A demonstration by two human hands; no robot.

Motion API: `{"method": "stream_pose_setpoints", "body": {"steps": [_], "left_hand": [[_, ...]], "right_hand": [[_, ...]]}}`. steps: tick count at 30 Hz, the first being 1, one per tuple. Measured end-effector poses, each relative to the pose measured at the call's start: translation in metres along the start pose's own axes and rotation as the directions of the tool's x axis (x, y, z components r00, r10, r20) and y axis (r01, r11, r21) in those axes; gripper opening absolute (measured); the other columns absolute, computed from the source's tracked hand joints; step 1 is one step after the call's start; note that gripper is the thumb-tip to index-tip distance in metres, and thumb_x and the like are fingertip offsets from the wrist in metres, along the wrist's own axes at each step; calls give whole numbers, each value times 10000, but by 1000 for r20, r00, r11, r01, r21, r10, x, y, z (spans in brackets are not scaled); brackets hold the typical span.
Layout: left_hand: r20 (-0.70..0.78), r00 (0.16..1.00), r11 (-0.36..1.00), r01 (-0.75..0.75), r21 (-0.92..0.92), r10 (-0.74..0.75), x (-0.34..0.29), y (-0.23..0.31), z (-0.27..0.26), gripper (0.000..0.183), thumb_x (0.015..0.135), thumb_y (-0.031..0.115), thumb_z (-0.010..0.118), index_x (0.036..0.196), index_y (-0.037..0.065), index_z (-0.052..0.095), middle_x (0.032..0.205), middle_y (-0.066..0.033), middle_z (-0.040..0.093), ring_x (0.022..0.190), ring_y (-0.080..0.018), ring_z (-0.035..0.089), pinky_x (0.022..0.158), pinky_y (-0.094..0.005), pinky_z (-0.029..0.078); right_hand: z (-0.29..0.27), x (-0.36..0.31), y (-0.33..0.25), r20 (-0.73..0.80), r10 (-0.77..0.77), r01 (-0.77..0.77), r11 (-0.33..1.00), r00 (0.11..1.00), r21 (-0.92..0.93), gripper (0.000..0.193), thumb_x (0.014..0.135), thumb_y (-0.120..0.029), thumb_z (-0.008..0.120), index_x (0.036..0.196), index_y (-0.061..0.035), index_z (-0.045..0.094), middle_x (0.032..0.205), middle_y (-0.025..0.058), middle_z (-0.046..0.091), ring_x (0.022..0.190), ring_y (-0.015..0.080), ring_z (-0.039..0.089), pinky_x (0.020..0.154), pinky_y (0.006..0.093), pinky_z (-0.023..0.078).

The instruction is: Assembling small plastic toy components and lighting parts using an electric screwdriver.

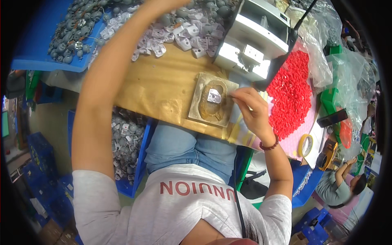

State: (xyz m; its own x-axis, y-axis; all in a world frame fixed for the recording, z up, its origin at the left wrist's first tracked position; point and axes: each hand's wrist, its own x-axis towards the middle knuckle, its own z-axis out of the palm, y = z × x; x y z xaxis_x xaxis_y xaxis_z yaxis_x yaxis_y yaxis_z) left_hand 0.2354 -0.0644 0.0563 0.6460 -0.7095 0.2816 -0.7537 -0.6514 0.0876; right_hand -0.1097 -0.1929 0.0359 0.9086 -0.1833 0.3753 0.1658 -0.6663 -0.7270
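Observation:
My right hand (254,109) is at the right edge of a square, stone-like block (195,107) on the table. Its thumb and fingertips are pinched together; whatever they may hold is too small to make out. A small white plastic part with holes (214,96) lies in the block's rounded hollow. My left arm stretches far forward, and my left hand (169,4) is over the heap of white plastic parts (190,32) and grey rounded parts (222,11). The upper picture edge cuts off part of that hand, and its fingers do not show clearly.
A white machine (253,36) stands beyond the block. To the right are many small red pieces (288,98), a tape roll (305,145) and a dark phone (331,117). Blue bins of grey parts (28,63) lie left; another person (341,188) sits far right.

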Motion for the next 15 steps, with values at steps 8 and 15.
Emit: {"method": "stream_pose_setpoints", "body": {"steps": [8,15], "left_hand": [[-258,961,535,-167,-828,-101,-17,21,-142,400,886,179,716,1216,10,565,1005,-34,628,874,-83,593,766,-236,513],[-80,996,216,-69,-974,-45,-82,68,-165,411,948,224,643,1274,-2,535,1019,-36,632,883,-87,605,787,-238,516]], "right_hand": [[37,3,12,90,-340,351,878,936,-326,231,717,-72,750,924,-94,650,956,35,641,927,233,604,792,367,453],[30,2,3,59,-295,298,904,954,-307,252,733,-30,732,964,-73,640,999,65,622,970,268,592,810,381,461]]}}
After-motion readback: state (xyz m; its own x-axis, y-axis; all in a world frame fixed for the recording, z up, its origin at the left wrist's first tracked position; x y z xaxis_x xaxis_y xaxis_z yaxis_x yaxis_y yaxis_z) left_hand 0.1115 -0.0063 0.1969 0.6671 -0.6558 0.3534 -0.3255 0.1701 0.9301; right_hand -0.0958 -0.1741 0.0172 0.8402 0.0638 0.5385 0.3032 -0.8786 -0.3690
